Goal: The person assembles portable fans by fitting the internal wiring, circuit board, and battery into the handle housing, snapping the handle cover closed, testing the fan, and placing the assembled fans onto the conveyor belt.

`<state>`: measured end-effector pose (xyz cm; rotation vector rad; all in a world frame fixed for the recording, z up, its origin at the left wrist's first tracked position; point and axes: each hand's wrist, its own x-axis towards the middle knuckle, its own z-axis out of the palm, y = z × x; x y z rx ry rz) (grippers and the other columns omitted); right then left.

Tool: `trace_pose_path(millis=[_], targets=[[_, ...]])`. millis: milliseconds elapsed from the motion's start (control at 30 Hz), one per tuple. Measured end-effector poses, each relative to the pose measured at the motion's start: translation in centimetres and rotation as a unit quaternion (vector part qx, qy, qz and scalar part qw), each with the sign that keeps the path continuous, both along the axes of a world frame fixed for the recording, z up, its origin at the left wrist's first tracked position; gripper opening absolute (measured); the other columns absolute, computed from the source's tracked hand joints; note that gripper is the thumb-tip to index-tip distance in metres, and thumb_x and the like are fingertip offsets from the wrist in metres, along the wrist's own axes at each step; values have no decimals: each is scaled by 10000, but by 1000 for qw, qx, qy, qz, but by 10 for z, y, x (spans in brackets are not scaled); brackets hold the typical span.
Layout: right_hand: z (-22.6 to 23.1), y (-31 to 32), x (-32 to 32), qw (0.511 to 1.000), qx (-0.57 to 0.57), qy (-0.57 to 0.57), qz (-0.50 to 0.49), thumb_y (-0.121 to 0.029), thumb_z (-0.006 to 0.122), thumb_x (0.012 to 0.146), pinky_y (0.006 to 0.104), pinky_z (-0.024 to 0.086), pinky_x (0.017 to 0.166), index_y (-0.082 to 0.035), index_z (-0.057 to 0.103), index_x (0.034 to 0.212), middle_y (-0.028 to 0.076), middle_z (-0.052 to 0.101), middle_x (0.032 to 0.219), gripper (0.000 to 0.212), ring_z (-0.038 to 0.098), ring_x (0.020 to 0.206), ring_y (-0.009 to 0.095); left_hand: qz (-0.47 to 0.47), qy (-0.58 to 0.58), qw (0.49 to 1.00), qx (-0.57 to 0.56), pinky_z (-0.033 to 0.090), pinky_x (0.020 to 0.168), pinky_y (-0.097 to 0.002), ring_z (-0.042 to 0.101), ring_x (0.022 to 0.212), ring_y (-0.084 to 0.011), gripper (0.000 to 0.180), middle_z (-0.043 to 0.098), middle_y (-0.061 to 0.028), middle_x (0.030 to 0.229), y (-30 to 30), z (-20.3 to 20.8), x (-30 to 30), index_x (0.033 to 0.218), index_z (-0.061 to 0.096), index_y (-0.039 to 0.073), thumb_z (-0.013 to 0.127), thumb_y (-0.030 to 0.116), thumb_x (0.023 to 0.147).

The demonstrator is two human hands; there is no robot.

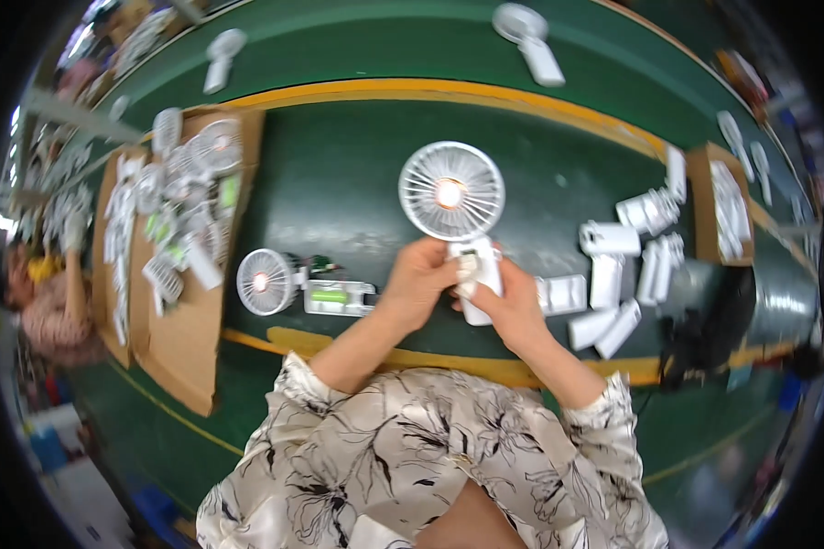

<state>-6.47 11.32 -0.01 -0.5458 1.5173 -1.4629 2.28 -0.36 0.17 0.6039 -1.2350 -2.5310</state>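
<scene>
White plastic fills my head view: a small handheld fan stands upright over the green belt, its round grille above and its handle down between both hands. My left hand is curled around the left side of the handle, fingers closed on it. My right hand wraps the handle from the right and below, thumb pressed to its front. Left of the hands, a second fan lies flat on the belt with an opened handle beside it showing a green part. A cardboard tray further left carries loose fan parts. Right of my hands lie several white handle shells, close together
</scene>
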Motion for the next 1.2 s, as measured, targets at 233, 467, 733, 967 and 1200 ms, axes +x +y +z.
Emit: trace_pose_path(millis=[233, 467, 733, 967, 1200], targets=[[-11, 8, -9, 995, 28, 67, -61, -152, 617, 695, 278, 465, 598, 33, 550, 922, 92, 597, 725, 301, 576, 662, 131, -41, 17, 999, 6, 450, 867, -319, 573, 970, -208, 470, 573, -172, 1081, 6, -20, -16, 1169, 462, -50, 634, 77, 751], [0, 10, -12, 999, 41, 14, -26, -42, 574, 736, 244, 499, 598, 47, 537, 958, 72, 604, 814, 242, 593, 664, 116, -16, 3, 1000, -16, 472, 805, -302, 589, 914, -194, 416, 588, -172, 1049, 10, -24, -16, 1134, 492, -48, 618, 46, 748], [6, 3, -28, 998, 55, -38, -21, -42, 585, 729, 244, 481, 543, 41, 531, 949, 92, 603, 782, 241, 592, 608, 141, -17, -66, 998, -1, 466, 662, -250, 571, 814, -120, 327, 589, -62, 966, 8, -13, -31, 1132, 494, -4, 533, 36, 810], [30, -57, -92, 902, 21, 426, -68, -141, 585, 667, 421, 467, 693, -26, 474, 1113, 190, 592, 870, 474, 590, 827, 331, -34, -96, 994, -48, 485, 748, -301, 599, 861, -216, 375, 597, -160, 1017, 9, -19, -10, 1174, 451, -40, 509, 151, 856], [2, -205, -167, 762, 145, 600, -192, -244, 626, 704, 463, 447, 733, -14, 406, 1140, 211, 431, 987, 540, 484, 918, 382, -42, -102, 988, -107, 487, 713, -273, 597, 843, -185, 322, 608, -155, 1002, 11, -28, 1, 1152, 486, -26, 507, 37, 836]])
